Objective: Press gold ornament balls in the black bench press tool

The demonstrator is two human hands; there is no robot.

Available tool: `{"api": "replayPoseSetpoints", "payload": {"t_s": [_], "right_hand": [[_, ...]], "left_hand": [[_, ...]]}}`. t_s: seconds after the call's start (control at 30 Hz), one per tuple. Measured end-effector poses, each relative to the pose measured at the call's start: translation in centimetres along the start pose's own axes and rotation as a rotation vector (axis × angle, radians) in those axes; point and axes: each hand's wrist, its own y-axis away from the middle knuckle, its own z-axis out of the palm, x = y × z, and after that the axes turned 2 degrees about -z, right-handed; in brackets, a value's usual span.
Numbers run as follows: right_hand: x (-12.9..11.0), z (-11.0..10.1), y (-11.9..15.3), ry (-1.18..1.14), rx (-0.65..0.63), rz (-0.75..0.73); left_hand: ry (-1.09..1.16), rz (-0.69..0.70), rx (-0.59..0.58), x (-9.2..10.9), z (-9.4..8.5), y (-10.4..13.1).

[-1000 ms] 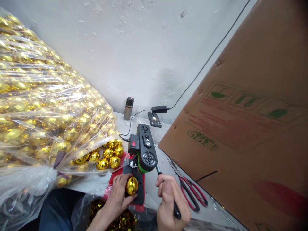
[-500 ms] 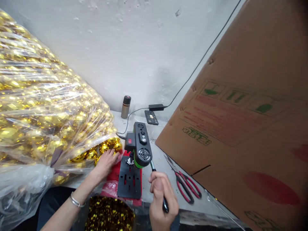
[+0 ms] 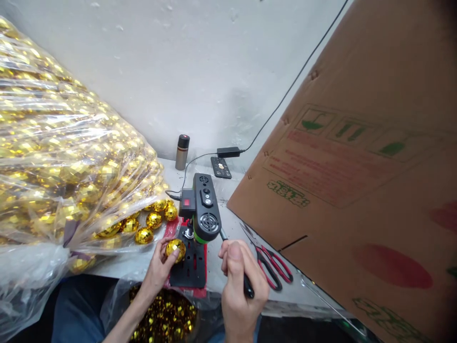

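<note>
Between thumb and fingers, my left hand (image 3: 160,261) holds a shiny gold faceted ball (image 3: 175,250) over the black slotted base plate (image 3: 189,272) of a small press. My right hand (image 3: 243,281) is closed round the black-gripped lever (image 3: 249,287) at the press's right side. The press's upper part is a black and green machine head (image 3: 207,207) with round vents; it hides the space beneath it. Several more gold balls (image 3: 153,220) lie loose to the left of the press. Below the table edge, a clear bag of gold balls (image 3: 167,314) sits near my legs.
A big tied clear bag of gold balls (image 3: 89,176) fills the left. Red-handled scissors (image 3: 273,267) lie by a large cardboard box (image 3: 342,162) on the right. Near the wall are a bottle (image 3: 182,152), a phone (image 3: 221,167) and a power adapter (image 3: 229,152) with its cable.
My left hand has come back from the loose balls toward me and now holds one gold ball by the base plate. My right hand stays on the lever.
</note>
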Motion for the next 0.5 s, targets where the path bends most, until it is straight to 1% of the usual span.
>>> {"api": "replayPoseSetpoints", "payload": {"t_s": [0.1, 0.2, 0.33, 0.43, 0.5], "right_hand": [[0.0, -0.2, -0.1, 0.008, -0.02, -0.01], [-0.1, -0.4, 0.1, 0.011, -0.039, -0.005], [0.0, -0.5, 0.4, 0.008, -0.034, -0.019], [0.1, -0.5, 0.6, 0.008, -0.046, -0.031], [0.2, -0.6, 0.7, 0.019, -0.059, -0.033]], "left_hand": [[-0.079, 0.067, 0.008, -1.3, 0.8, 0.8], [-0.171, 0.127, 0.007, -1.9, 1.1, 0.9], [-0.36, 0.268, -0.002, -1.7, 1.2, 0.7], [-0.469, 0.39, -0.059, -1.3, 1.0, 0.8], [-0.512, 0.446, -0.107, -1.0, 0.8, 0.9]]}}
